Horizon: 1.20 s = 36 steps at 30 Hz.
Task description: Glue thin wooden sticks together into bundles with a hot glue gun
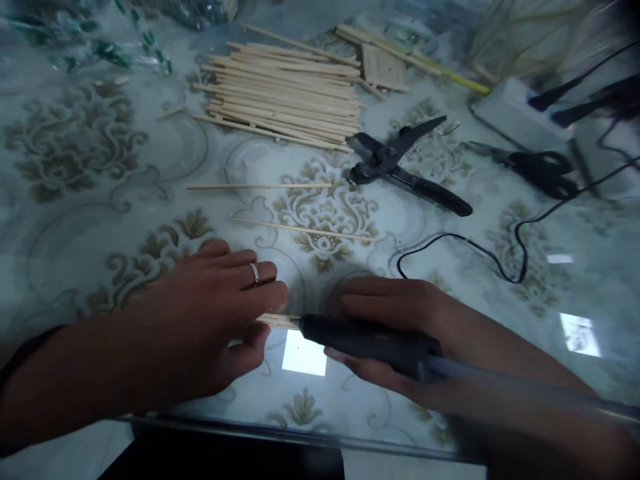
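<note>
My left hand (pixel 215 307), with a ring on one finger, is closed on a few thin wooden sticks (pixel 281 321) lying side by side near the table's front edge. Most of their length is hidden under the fingers. My right hand (pixel 425 313) is wrapped round a black hot glue gun (pixel 370 343), held low and level. Its nozzle points left and meets the sticks beside my left fingertips. A long clear glue stick (pixel 520 390) trails from the gun's rear end. Two loose wooden sticks, a nearer stick (pixel 310 230) and a farther stick (pixel 255 187), lie beyond my hands.
A pile of wooden sticks (pixel 285 93) lies at the back, with a small flat wooden panel (pixel 383 67) beside it. Black-handled pliers (pixel 393 160) and scissors (pixel 540 170) are to the right. A black cord (pixel 475 245) runs toward a white power strip (pixel 520 110).
</note>
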Available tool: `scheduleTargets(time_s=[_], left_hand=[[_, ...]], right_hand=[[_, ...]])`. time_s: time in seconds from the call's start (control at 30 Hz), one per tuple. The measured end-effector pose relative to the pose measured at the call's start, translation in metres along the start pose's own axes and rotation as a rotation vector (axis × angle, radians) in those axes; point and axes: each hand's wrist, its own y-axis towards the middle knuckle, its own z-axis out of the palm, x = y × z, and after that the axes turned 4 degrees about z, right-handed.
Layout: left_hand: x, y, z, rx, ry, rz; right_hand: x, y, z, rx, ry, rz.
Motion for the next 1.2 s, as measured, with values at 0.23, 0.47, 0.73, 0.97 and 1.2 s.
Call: scheduleTargets(time_s=[0.23, 0.47, 0.73, 0.97, 1.2], left_hand=[[-0.017, 0.016, 0.003, -0.025, 0.026, -0.017], [-0.016, 0.017, 0.009, -0.076, -0.047, -0.042], [-0.018, 0.018, 0.007, -0.072, -0.05, -0.022], [-0.017, 0.017, 0.006, -0.051, -0.059, -0.039], [-0.017, 0.018, 0.007, -0.061, -0.093, -0.059]], right_hand=[[-0.005, 0.0, 0.005, -0.012, 0.015, -0.002], [-0.007, -0.002, 0.005, -0.021, -0.015, -0.016], [0.0, -0.004, 0.002, -0.024, -0.052, 0.024], [-0.012, -0.003, 0.009, -0.074, -0.005, -0.057], [-0.009, -0.006, 0.007, -0.034, 0.018, -0.024]])
